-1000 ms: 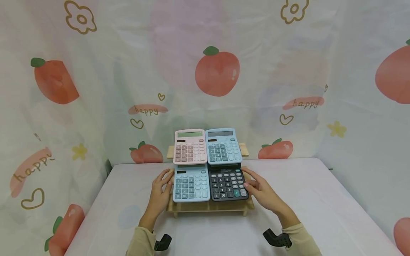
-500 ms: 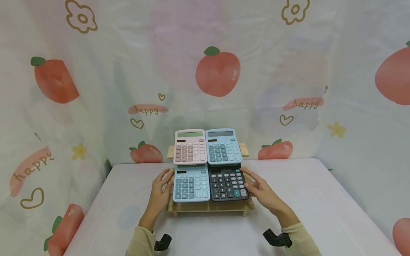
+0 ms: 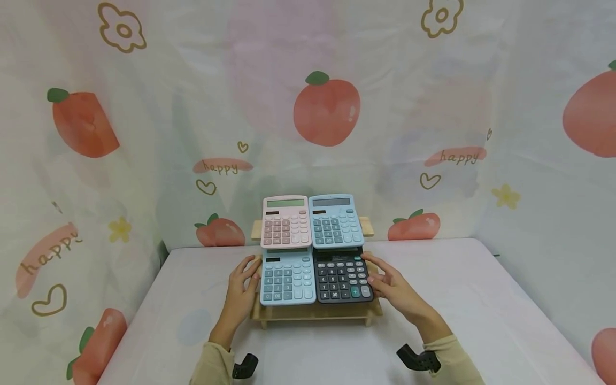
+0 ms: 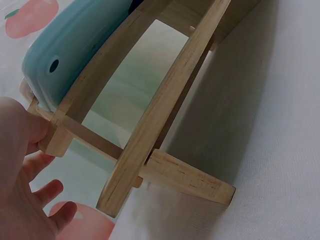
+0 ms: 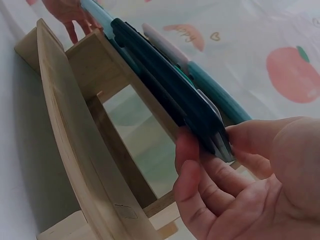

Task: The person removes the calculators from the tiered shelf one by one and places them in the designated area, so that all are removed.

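Observation:
A wooden rack [image 3: 317, 311] with two tiers holds the calculators. On its lower tier, a blue calculator [image 3: 287, 277] leans at the left beside a black calculator [image 3: 344, 275]. My left hand [image 3: 240, 291] is at the rack's left side; in the left wrist view its thumb and forefinger grip the end of a wooden slat [image 4: 59, 135], close to the blue calculator's edge. My right hand [image 3: 397, 289] pinches the black calculator's right edge, thumb on its face and fingers behind, as the right wrist view shows.
A pink calculator [image 3: 285, 221] and another blue calculator [image 3: 336, 221] stand side by side on the upper tier. White cloth covers the table [image 3: 457, 305]. A fruit-patterned curtain [image 3: 327, 171] rises behind and at both sides.

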{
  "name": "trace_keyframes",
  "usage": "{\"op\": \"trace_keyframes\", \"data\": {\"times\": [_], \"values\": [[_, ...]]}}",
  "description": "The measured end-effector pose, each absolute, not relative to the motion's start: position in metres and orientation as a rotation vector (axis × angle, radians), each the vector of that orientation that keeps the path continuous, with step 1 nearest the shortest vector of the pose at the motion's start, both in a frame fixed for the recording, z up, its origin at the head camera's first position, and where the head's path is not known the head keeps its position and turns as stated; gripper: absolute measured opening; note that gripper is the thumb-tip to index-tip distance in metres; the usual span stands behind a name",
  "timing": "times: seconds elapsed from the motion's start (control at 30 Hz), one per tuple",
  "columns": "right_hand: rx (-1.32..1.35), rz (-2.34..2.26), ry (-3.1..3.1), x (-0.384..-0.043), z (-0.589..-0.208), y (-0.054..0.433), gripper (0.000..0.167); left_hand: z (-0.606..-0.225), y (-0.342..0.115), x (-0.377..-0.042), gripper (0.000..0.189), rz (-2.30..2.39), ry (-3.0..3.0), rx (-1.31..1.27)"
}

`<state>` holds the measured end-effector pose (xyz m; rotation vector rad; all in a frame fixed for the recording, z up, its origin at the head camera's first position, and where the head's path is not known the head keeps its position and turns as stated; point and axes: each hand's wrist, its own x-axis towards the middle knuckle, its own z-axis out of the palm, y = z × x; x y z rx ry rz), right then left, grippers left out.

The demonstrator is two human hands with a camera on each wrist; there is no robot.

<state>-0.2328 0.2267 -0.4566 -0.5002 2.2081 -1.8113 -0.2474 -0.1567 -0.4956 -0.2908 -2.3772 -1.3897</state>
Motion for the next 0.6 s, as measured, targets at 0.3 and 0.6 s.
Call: {"op": "trace_keyframes", "data": {"times": [0.3,0.6], "values": [[-0.486,-1.814,2.181,-0.2331,-0.4558,0.2277,0.061,-0.4955,-0.1568,-0.2478,0.039,-1.385,-2.394,-0.291],[-0.447,-1.814,2.165,-0.2360,-0.4587,0.2299,0.066,-0.4952,-0.1562,-0.2470,0.038,-1.385,-2.384,-0.295]]}}
